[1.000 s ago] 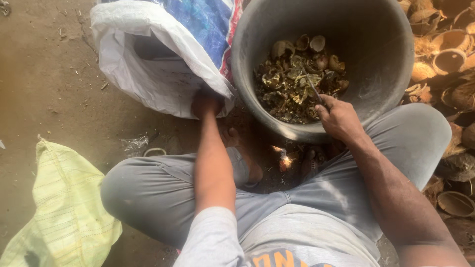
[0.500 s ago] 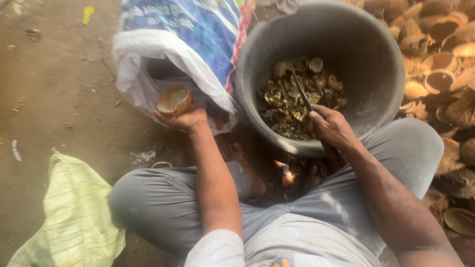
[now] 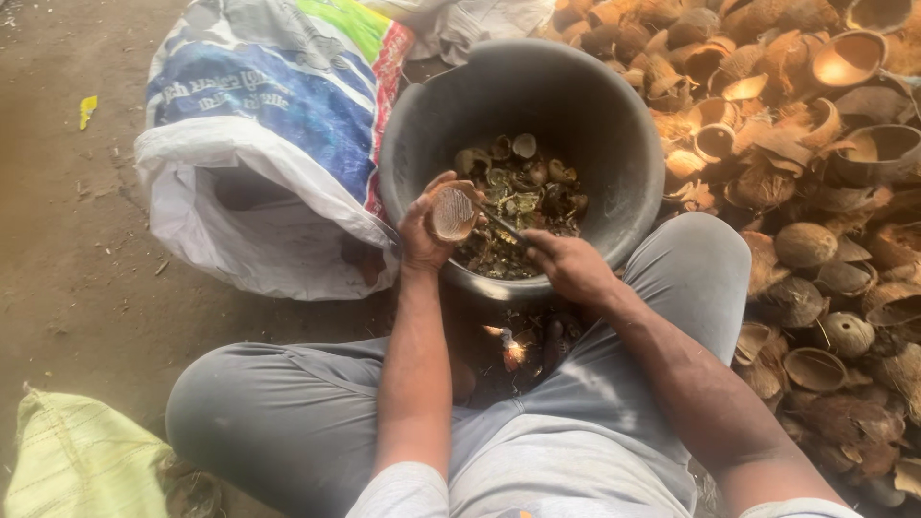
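My left hand (image 3: pixel 422 230) grips a half coconut shell (image 3: pixel 452 213) over the near rim of a dark grey bucket (image 3: pixel 614 163), with the shell's open side turned toward my right hand. My right hand (image 3: pixel 568 266) is closed on a thin knife (image 3: pixel 501 226) whose tip reaches into the shell. Several scraps of coconut and shell (image 3: pixel 523 187) lie at the bucket's bottom. I sit cross-legged in grey trousers with the bucket between my knees.
A white woven sack (image 3: pixel 259 173) with blue, green and red print lies open at the left of the bucket. A heap of coconut shells and husks (image 3: pixel 815 192) fills the right side. A pale green sack (image 3: pixel 77 460) lies at the lower left on the dirt floor.
My left hand took a half shell from the sack's mouth and carried it right to the bucket rim. My right hand lifted the knife out of the scraps and met the shell.
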